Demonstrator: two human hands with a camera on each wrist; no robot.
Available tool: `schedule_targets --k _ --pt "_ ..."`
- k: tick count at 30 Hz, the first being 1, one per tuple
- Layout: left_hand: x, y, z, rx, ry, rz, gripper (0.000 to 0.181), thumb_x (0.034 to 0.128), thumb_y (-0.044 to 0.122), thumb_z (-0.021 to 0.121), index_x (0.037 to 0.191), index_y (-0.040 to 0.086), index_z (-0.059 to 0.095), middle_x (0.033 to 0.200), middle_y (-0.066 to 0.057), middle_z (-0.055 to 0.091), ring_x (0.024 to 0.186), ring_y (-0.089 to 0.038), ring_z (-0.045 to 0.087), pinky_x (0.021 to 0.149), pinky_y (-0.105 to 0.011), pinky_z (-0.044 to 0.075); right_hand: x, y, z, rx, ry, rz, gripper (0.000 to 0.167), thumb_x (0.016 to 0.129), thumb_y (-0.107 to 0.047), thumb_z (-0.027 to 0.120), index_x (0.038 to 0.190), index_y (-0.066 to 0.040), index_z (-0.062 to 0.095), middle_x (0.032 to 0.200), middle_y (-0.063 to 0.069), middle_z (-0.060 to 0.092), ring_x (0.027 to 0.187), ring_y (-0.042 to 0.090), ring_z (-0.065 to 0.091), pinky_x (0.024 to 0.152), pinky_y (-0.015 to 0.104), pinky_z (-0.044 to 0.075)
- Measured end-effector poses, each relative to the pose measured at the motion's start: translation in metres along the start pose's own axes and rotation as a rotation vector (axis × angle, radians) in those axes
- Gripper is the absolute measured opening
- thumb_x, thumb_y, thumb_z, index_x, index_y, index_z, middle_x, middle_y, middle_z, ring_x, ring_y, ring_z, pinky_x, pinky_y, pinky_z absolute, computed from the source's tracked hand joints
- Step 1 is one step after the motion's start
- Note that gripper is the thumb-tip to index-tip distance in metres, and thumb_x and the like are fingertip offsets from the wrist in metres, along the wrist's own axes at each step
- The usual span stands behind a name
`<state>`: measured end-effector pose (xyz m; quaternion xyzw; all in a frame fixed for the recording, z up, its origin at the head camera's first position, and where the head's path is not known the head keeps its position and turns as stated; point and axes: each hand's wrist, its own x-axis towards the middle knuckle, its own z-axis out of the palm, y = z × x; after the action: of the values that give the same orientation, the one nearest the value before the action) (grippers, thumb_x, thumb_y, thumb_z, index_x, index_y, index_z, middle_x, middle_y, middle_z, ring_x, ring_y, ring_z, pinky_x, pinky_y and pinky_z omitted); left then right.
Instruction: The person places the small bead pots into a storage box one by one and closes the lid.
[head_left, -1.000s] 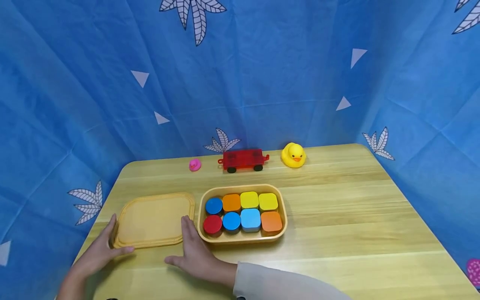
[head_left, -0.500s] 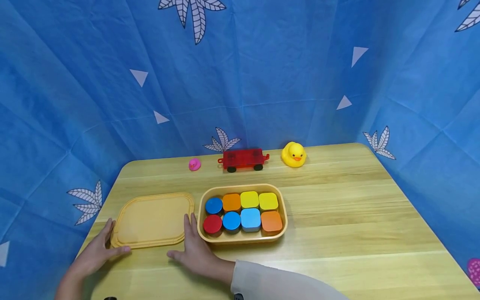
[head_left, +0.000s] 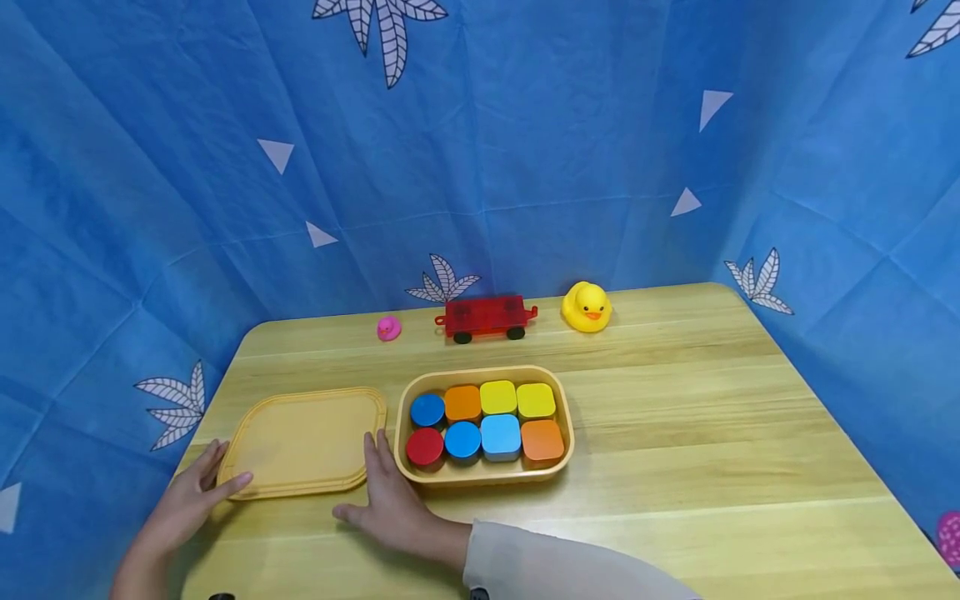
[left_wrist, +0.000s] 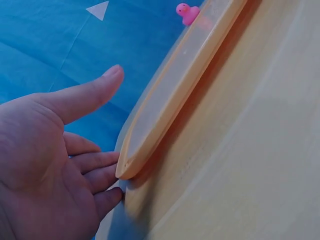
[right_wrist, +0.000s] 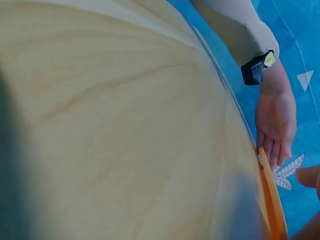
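Observation:
A flat yellow-orange lid point(head_left: 303, 442) with a raised rim lies on the left of the table. My left hand point(head_left: 180, 504) is at its near left corner; in the left wrist view the fingertips touch the lid's end point(left_wrist: 131, 167), while the thumb point(left_wrist: 95, 95) stands apart from it. My right hand point(head_left: 397, 504) has its fingers straight at the lid's near right corner, close to the box, thumb spread out. Whether those fingertips touch the lid I cannot tell. In the right wrist view only part of that hand point(right_wrist: 310, 177) shows.
Right beside the lid is a yellow-orange box point(head_left: 480, 479) with several round and square coloured blocks point(head_left: 500, 437). Along the back stand a small pink duck point(head_left: 388, 328), a red toy wagon point(head_left: 486, 317) and a yellow duck point(head_left: 587, 307). Blue cloth point(head_left: 570, 150) hangs behind.
The lid has shifted slightly left, away from the box. My left hand has moved a little left and its thumb has risen toward the lid. My right hand has barely moved.

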<state>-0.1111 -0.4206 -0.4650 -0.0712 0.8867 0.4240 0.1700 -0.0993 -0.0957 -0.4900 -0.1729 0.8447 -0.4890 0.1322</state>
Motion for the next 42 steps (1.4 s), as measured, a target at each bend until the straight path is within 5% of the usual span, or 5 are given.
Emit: schedule_targets --k 7,14,21,32,42 --pt "-0.003 0.002 -0.002 -0.088 0.011 -0.026 0.097 0.1089 0.039 0.053 0.158 -0.001 -0.02 0.167 -0.031 -0.008 0.151 -0.052 -0.003 0.119 -0.061 0.019 -0.003 -0.003 -0.003 -0.006 -0.016 -0.023 0.098 0.091 -0.033 0.082 0.164 -0.006 0.023 0.173 0.013 0.013 0.152 0.027 0.034 0.12 0.035 0.037" --pt "-0.009 0.006 -0.002 -0.152 0.088 -0.005 0.093 0.1095 0.039 0.05 0.158 0.002 -0.02 0.169 -0.026 -0.01 0.154 -0.043 -0.006 0.121 -0.017 0.017 -0.008 -0.005 -0.004 -0.079 -0.015 -0.086 0.09 0.094 -0.035 0.078 0.162 -0.003 0.028 0.172 0.015 0.015 0.149 0.032 0.039 0.118 0.037 0.04" --pt "-0.018 0.02 -0.005 -0.112 0.178 0.029 0.09 0.1094 0.039 0.05 0.16 0.006 -0.017 0.169 -0.024 -0.004 0.156 -0.039 -0.001 0.106 0.001 0.019 -0.017 -0.01 -0.008 -0.072 -0.004 -0.14 0.086 0.097 -0.036 0.073 0.163 -0.004 0.028 0.173 0.013 0.012 0.149 0.033 0.038 0.117 0.039 0.041" --pt "-0.027 0.038 -0.007 -0.151 0.254 0.123 0.088 0.1087 0.03 0.054 0.162 0.006 -0.012 0.171 -0.018 0.001 0.157 -0.019 0.003 0.108 -0.002 0.026 -0.029 -0.023 -0.027 -0.018 0.031 -0.235 0.084 0.102 -0.04 0.066 0.164 -0.004 0.022 0.173 0.012 0.006 0.15 0.033 0.037 0.114 0.034 0.044" --pt "-0.022 0.064 0.01 -0.484 0.263 0.267 0.087 0.1028 0.009 0.064 0.165 0.003 0.003 0.171 -0.013 0.013 0.149 0.001 0.029 0.096 -0.001 0.04 -0.037 -0.019 -0.067 0.014 0.084 -0.272 0.082 0.106 -0.048 0.054 0.164 -0.003 0.02 0.174 0.009 0.006 0.157 0.031 0.019 0.12 0.05 0.035"
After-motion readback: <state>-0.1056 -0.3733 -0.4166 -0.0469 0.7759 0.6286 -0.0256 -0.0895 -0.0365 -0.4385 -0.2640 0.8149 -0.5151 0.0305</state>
